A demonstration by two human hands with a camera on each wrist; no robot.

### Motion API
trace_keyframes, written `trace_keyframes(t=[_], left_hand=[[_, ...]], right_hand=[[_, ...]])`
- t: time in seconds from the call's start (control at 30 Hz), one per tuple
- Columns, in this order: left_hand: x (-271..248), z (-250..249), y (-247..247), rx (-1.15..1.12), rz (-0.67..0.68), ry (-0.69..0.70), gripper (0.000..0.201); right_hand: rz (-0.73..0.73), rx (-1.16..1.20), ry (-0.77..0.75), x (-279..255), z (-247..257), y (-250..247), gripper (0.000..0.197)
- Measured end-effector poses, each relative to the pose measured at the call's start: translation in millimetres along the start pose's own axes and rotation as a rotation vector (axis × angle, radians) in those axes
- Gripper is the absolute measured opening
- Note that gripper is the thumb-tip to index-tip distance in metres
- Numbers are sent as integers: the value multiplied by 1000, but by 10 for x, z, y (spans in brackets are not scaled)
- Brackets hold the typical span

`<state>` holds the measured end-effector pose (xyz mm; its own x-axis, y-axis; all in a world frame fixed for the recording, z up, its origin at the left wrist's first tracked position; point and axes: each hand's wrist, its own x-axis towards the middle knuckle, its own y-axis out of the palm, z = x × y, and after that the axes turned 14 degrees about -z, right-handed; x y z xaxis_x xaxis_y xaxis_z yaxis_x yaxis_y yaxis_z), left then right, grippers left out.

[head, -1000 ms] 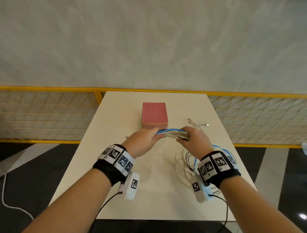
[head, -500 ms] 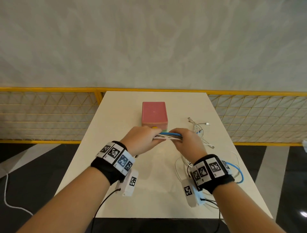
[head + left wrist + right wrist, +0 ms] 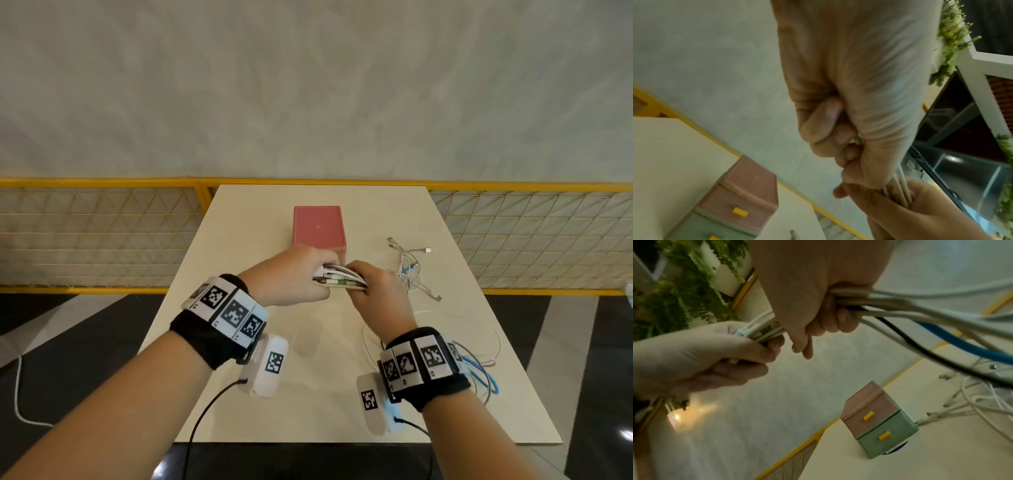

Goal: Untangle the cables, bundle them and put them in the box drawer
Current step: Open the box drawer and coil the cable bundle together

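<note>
From the head camera, both hands meet above the pale rectangular desk (image 3: 239, 240), just in front of the small box with a pink top (image 3: 318, 226). The left hand (image 3: 291, 277) and the right hand (image 3: 380, 294) are each curled round the same short bundle of white cables (image 3: 339, 278), the left at its plug end, the right on the side away from the box's left. Loose white cable ends with plugs (image 3: 411, 263) lie on the desk to the right of the box, and loops of white and blue cable (image 3: 479, 373) trail beside the right wrist, nearer than the box.

In the left wrist view, the left hand (image 3: 849, 97) is a closed fist with pale cable strands (image 3: 900, 190) running out of it straight into the right hand (image 3: 910, 211); the two hands touch. The box (image 3: 744, 194), pink over green with yellow handles, stands below on the desk with drawers closed.

In the right wrist view, the right hand (image 3: 818, 296) clenches the gathered cables (image 3: 890, 305), white ones with one blue cable (image 3: 962, 340) and one black cable (image 3: 920, 350) fanning out towards the desk right of the box (image 3: 879, 421). The left hand (image 3: 705, 356) grips the bundle's other end (image 3: 760, 331).
</note>
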<state>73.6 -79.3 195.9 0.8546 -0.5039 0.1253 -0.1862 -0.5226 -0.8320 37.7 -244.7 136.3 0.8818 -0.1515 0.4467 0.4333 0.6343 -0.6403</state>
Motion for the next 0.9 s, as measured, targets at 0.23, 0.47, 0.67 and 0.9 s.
trace_keyframes(t=[0.23, 0.47, 0.67, 0.9], left_hand=[[21, -130, 11, -1, -25, 50, 24], [-16, -250, 199, -365, -373, 32, 49], [-16, -260, 397, -552, -297, -6, 60], [-26, -260, 312, -466, -128, -44, 46]], right_hand=[[62, -83, 41, -38, 118, 2, 17], [37, 205, 227, -99, 207, 16, 31], [21, 405, 319, -204, 259, 38, 31], [0, 555, 273, -183, 244, -20, 35]])
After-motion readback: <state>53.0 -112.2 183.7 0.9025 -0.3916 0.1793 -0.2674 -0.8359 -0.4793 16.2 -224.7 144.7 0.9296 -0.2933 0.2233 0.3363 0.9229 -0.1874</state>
